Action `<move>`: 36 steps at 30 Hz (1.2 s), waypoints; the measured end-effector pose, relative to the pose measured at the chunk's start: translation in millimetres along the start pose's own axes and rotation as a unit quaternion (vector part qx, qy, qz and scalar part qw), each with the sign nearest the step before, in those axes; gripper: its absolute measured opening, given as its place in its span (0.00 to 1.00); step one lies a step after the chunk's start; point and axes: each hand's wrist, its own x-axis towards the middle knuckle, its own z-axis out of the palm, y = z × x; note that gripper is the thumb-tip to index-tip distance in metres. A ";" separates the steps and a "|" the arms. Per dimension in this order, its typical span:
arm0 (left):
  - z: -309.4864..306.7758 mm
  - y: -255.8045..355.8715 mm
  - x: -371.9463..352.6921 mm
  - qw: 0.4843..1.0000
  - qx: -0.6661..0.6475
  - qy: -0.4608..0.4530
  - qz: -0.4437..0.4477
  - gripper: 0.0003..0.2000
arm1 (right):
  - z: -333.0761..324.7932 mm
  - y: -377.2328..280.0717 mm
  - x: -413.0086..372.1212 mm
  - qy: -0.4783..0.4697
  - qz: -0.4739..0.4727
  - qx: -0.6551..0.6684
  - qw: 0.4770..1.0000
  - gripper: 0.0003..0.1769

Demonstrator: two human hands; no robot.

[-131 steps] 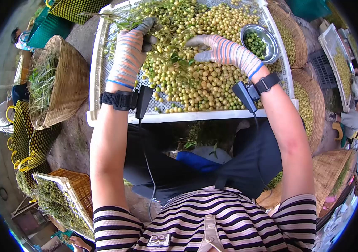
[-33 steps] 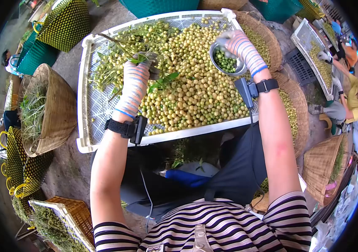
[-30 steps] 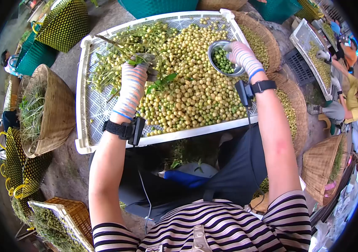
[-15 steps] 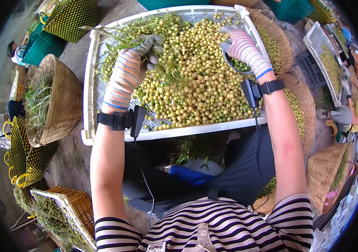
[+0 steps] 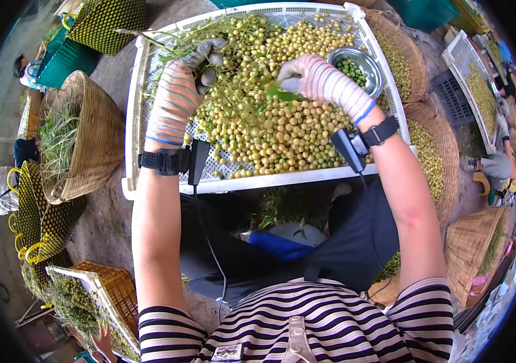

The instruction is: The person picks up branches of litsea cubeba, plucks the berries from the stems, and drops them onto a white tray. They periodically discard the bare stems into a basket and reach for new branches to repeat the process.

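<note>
A white perforated tray [image 5: 135, 115] holds a heap of small yellow-green fruits [image 5: 282, 130] and leafy stalks. My left hand [image 5: 180, 85], in a striped glove, is closed around a bunch of fruit-bearing stalks [image 5: 233, 91] held over the tray. My right hand [image 5: 312, 78], also gloved, pinches at the same bunch near a green leaf [image 5: 282, 95]. A small metal bowl [image 5: 374, 69] with darker green fruits sits in the tray's far right corner, just beyond my right hand.
A woven basket [image 5: 97, 130] of stripped stalks stands left of the tray. More woven baskets [image 5: 445, 145] of fruit stand on the right. Green-yellow plastic baskets [image 5: 106, 21] sit at upper left. Another white tray [image 5: 482, 85] and other people are at the far right and left.
My right hand has come back from the metal bowl to the bunch in my left hand. The left hand keeps holding the stalks over the tray.
</note>
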 end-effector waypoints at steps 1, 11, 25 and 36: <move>-2.6 4.0 2.1 0.990 -0.098 0.012 -0.101 0.09 | -2.8 8.9 -1.1 0.006 -0.013 -0.017 1.000 0.12; -30.1 -61.8 -16.4 0.913 0.406 0.027 0.018 0.05 | 51.7 -44.2 -75.6 -0.395 -0.107 -0.057 0.911 0.14; 23.3 55.3 -5.0 0.933 -0.340 -0.057 -0.102 0.13 | 33.4 -30.8 -15.9 -0.099 -0.065 0.354 0.928 0.25; 3.4 27.4 -5.9 0.951 -0.278 0.010 -0.133 0.14 | 43.0 2.5 8.6 0.008 -0.202 -0.049 0.978 0.35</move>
